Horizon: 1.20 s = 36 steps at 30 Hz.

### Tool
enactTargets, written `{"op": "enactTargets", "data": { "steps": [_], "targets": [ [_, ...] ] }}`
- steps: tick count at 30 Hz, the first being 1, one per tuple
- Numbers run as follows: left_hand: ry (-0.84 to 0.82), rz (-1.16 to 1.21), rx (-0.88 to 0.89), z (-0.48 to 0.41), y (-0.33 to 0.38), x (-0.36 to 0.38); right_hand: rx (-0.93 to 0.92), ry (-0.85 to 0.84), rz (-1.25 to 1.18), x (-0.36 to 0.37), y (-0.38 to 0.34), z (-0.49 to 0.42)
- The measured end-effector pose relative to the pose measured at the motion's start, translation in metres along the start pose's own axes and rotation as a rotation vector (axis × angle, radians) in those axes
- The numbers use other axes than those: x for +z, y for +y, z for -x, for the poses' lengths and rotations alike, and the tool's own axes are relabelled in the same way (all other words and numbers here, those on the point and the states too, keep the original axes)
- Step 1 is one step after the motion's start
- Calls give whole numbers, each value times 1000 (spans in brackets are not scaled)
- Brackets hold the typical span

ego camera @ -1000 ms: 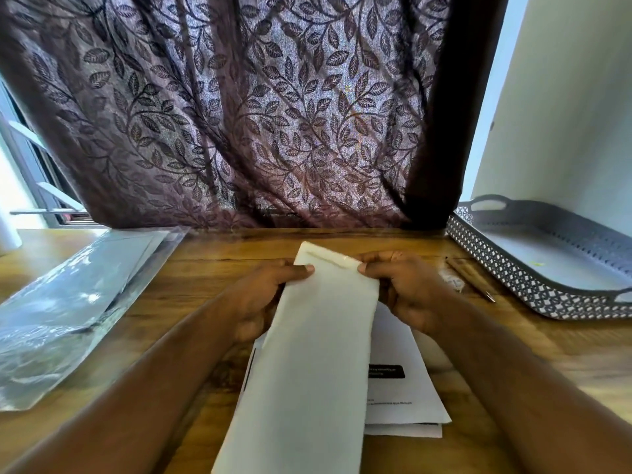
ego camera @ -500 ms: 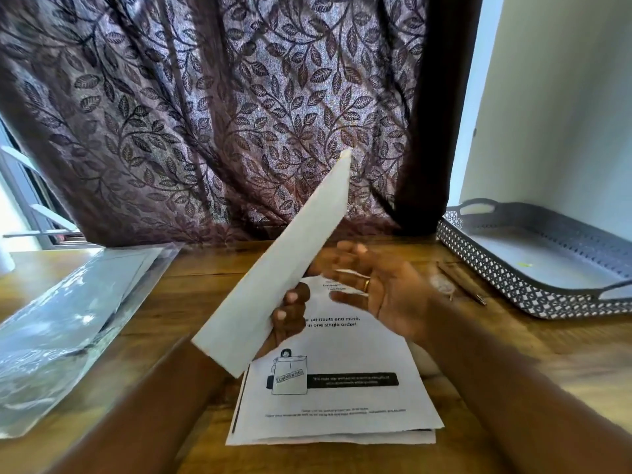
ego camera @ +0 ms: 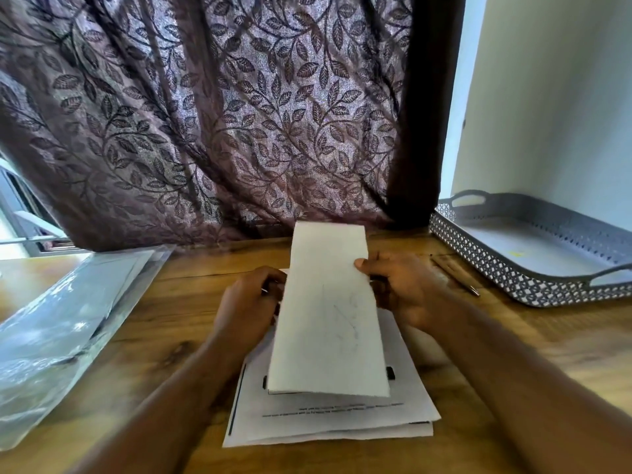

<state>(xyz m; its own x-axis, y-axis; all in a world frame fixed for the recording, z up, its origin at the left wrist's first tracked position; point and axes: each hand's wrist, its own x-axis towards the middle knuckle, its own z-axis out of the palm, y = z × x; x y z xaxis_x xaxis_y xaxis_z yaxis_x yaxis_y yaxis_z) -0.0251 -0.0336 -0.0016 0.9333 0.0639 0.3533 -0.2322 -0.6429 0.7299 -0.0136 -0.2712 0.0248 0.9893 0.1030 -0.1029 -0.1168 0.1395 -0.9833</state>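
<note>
A long white folded sheet of paper (ego camera: 328,309) is held up lengthwise above the wooden table (ego camera: 178,330). My left hand (ego camera: 246,306) grips its left edge, fingers curled behind it. My right hand (ego camera: 403,289) pinches its right edge, thumb on the front face. Under the folded sheet lies a small stack of printed sheets (ego camera: 328,419), mostly hidden by the folded sheet and my hands.
A clear plastic sleeve (ego camera: 58,333) lies at the left. At the right stands a grey perforated tray (ego camera: 533,254) with handles, and a pen (ego camera: 455,275) lies beside it. A leaf-patterned curtain (ego camera: 219,114) hangs behind the table.
The folded sheet was tilted up on edge in my left hand alone, my right hand open. Now it faces me lengthwise and both hands hold its sides.
</note>
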Motion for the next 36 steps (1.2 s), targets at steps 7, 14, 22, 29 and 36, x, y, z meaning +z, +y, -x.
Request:
{"op": "enactTargets", "data": {
  "steps": [7,14,22,29,36],
  "targets": [
    [0,-158,89,-1,-6,-1,26,29,281,1,12,-5],
    [25,-205,219,1,-4,3,-140,235,826,6,13,-9],
    [39,-211,272,-2,-5,5,-385,524,1173,-46,-10,2],
    [4,-206,316,3,0,12,-162,506,1222,-82,-9,20],
    [15,-194,304,4,-1,9,-120,403,1163,-88,-3,17]
  ]
}}
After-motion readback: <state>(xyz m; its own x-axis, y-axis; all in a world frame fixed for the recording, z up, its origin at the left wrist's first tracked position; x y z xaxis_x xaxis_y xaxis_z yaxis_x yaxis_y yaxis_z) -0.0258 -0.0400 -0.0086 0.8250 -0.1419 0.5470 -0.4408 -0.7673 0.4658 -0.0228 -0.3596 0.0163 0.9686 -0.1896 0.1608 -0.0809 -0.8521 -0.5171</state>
